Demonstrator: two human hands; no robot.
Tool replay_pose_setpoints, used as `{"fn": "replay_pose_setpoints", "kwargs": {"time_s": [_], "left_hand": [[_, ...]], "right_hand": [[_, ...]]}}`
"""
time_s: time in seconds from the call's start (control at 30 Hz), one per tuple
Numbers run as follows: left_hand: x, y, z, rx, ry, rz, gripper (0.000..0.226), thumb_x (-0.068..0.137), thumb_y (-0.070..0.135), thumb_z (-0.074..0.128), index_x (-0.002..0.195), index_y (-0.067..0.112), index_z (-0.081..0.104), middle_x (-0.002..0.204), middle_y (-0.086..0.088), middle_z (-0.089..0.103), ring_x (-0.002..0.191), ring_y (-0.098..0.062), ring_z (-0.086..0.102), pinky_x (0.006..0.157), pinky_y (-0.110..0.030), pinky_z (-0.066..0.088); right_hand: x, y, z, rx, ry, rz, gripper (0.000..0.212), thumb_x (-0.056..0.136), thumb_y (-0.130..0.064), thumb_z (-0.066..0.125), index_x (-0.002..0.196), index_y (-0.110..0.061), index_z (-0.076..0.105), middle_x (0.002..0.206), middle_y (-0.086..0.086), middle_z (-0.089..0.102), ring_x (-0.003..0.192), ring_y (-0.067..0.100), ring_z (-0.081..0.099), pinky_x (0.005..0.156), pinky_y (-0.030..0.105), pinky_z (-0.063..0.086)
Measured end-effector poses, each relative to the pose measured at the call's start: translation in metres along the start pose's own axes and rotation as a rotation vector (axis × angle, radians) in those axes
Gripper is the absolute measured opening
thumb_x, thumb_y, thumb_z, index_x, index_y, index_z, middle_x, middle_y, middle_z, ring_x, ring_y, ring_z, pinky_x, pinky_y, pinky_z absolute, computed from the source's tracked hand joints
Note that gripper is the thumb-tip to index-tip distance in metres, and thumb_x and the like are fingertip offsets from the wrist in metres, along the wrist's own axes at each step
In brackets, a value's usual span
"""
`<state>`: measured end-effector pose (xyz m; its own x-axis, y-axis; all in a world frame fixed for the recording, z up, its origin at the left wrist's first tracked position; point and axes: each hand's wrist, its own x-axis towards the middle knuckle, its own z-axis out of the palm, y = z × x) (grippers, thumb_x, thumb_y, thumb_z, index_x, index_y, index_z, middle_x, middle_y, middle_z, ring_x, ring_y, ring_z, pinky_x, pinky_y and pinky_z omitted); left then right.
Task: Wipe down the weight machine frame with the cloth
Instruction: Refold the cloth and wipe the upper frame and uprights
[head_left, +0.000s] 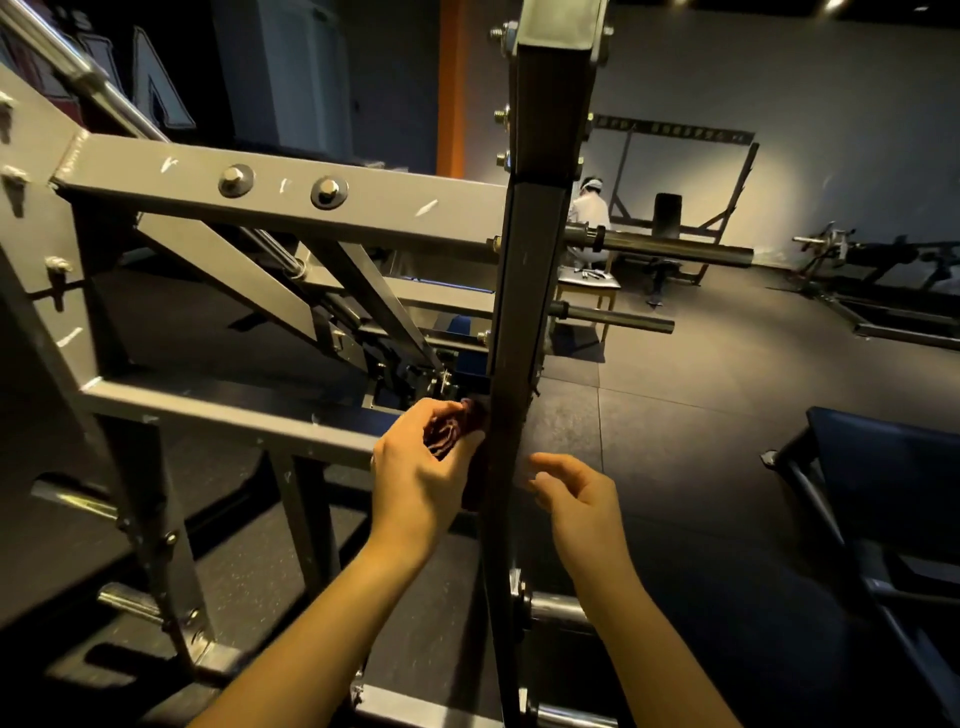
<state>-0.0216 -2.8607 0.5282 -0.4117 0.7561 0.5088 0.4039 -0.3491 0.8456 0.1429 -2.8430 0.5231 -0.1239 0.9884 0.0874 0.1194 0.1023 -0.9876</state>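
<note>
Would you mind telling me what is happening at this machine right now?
A person is wiping down the weight machine frame. Their left hand grips a dark cloth and holds it against the left edge of the dark upright post. The right hand hovers just right of the post, fingers loosely curled, holding nothing. Another person sits farther back in the gym.

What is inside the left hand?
The left hand grips a dark crumpled cloth against the dark upright metal post. The hand covers most of it.
</note>
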Motion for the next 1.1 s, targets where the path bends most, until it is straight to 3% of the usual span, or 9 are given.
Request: {"fn": "replay_pose_setpoints", "kwargs": {"time_s": [0.1,0.27,0.4,0.47,0.57,0.8,0.93,1.03,1.1], "left_hand": [[-0.01,0.012,-0.015,-0.009,-0.06,-0.045,0.032,0.083,0.018,0.084,0.109,0.021,0.066,0.1,0.008,0.071,0.098,-0.005,0.068,0.083,-0.023,0.058],[-0.009,0.027,-0.03,-0.065,-0.115,0.036,0.039,0.079,0.02,0.087,0.107,0.025,0.06,0.099,0.01,0.069,0.098,-0.008,0.068,0.083,-0.024,0.057],[-0.013,0.008,-0.033,-0.011,-0.411,0.165,0.041,0.082,0.038,0.084,0.118,0.033,0.065,0.111,0.019,0.065,0.108,-0.007,0.064,0.089,-0.033,0.057],[-0.005,-0.008,-0.041,0.115,-0.556,0.278,0.041,0.081,0.053,0.072,0.12,0.042,0.064,0.111,0.025,0.057,0.11,-0.004,0.055,0.09,-0.031,0.05],[0.027,-0.025,-0.062,0.129,-0.717,0.376,0.033,0.084,0.049,0.064,0.116,0.039,0.068,0.11,0.025,0.06,0.111,-0.003,0.053,0.092,-0.032,0.048],[0.102,-0.046,-0.075,0.166,-0.59,0.535,0.026,0.091,0.034,0.064,0.111,0.019,0.072,0.107,0.009,0.069,0.104,-0.009,0.061,0.091,-0.04,0.055],[0.119,-0.037,-0.069,0.179,-0.647,0.59,0.037,0.088,0.041,0.058,0.118,0.022,0.069,0.116,0.009,0.065,0.113,-0.01,0.057,0.102,-0.042,0.051],[0.129,-0.027,-0.069,0.162,-0.636,0.633,0.044,0.087,0.045,0.053,0.119,0.02,0.069,0.118,0.006,0.066,0.113,-0.013,0.058,0.101,-0.044,0.051],[0.137,-0.017,-0.067,0.139,-0.606,0.673,0.044,0.087,0.042,0.054,0.119,0.017,0.069,0.118,0.003,0.067,0.114,-0.015,0.058,0.101,-0.043,0.05]], "right_hand": [[-0.01,-0.013,0.008,0.046,-0.029,-0.094,0.018,0.102,-0.007,0.056,0.098,-0.014,0.072,0.093,-0.004,0.077,0.092,0.012,0.074,0.081,0.028,0.062],[-0.031,-0.034,0.024,0.136,-0.026,-0.159,0.016,0.102,-0.01,0.055,0.1,-0.015,0.07,0.093,-0.005,0.077,0.092,0.013,0.074,0.077,0.024,0.06],[-0.032,-0.027,0.035,0.222,0.118,-0.059,0.025,0.085,-0.034,0.068,0.105,-0.02,0.067,0.09,-0.013,0.077,0.087,0.005,0.074,0.069,0.023,0.06],[-0.029,-0.018,0.044,0.249,0.229,0.02,0.022,0.086,-0.026,0.073,0.105,-0.017,0.068,0.087,-0.012,0.077,0.084,0.004,0.074,0.065,0.022,0.059],[-0.025,-0.004,0.057,0.295,0.351,0.102,0.015,0.092,-0.011,0.071,0.107,-0.011,0.07,0.09,0.0,0.078,0.086,0.017,0.076,0.075,0.032,0.061],[-0.012,0.014,0.097,0.506,0.805,0.209,0.024,0.089,-0.004,0.071,0.108,-0.019,0.066,0.095,0.003,0.073,0.073,0.009,0.073,0.057,0.018,0.055],[-0.001,0.022,0.129,0.593,0.874,0.281,0.017,0.09,-0.007,0.072,0.104,-0.015,0.067,0.09,0.006,0.077,0.073,0.017,0.075,0.061,0.028,0.058],[0.009,0.001,0.128,0.53,0.888,0.134,0.013,0.09,-0.008,0.073,0.103,-0.01,0.071,0.085,0.005,0.078,0.08,0.021,0.077,0.071,0.038,0.063],[0.022,-0.029,0.121,0.423,0.858,-0.055,0.01,0.093,-0.012,0.071,0.103,-0.01,0.071,0.09,0.005,0.077,0.085,0.017,0.076,0.077,0.035,0.063]]}}
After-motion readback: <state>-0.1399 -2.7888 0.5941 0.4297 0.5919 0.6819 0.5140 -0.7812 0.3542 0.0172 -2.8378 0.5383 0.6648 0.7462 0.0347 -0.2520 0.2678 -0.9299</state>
